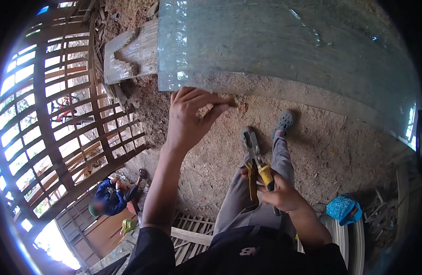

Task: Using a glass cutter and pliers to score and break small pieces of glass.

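My left hand (190, 112) is raised just below the near left corner of a large clear glass sheet (247, 43). Its thumb and fingers are bent together in a pinch. A small brownish bit shows at the fingertips, too unclear to name. My right hand (282, 192) is closed around pliers (266, 176) with yellow handles, held in front of my legs. Their metal jaws point away from me, and the handles stand somewhat apart. The pliers are clear of the glass.
Under the glass's left end lies a worn wooden board (144, 52). Wooden lattice (55, 101) rises on the left, where a person in blue (112, 195) sits. A bright blue cloth item (343, 210) lies at right, near wood scraps (385, 206). Sawdust covers the dirt floor (321, 156).
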`<move>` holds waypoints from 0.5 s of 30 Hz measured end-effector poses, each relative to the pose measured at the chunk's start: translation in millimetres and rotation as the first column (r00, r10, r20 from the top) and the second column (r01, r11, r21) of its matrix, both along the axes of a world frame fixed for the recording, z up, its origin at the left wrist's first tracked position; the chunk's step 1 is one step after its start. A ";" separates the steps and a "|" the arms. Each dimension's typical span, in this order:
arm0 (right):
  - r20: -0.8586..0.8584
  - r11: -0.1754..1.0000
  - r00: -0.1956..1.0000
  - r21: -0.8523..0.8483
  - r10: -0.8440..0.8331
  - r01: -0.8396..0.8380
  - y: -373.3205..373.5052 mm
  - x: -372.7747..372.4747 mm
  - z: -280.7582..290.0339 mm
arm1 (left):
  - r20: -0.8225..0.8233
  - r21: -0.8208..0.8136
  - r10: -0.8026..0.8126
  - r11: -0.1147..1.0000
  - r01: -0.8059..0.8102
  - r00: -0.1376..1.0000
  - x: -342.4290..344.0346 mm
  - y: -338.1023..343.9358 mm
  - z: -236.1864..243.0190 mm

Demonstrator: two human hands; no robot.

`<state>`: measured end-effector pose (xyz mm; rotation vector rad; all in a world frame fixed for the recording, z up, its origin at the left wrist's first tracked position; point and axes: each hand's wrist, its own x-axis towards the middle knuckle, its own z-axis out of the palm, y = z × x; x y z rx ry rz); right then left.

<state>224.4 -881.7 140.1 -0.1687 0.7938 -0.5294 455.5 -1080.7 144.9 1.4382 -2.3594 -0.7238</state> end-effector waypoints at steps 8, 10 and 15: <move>-0.095 1.000 0.995 0.023 0.018 -0.016 -28.1 31.2 -11.0 | -0.001 -0.177 0.025 0.984 -0.025 1.000 -6.1 -5.1 -22.4; -0.170 0.986 0.976 -0.121 -0.137 0.117 -30.5 48.6 -17.9 | -0.005 -0.224 0.030 0.974 -0.030 1.000 -5.9 -5.8 -24.6; -0.443 0.879 0.839 -0.469 -0.316 0.083 -40.7 82.4 -42.7 | -0.008 -0.219 0.084 0.972 -0.083 0.996 -5.3 -5.2 -31.8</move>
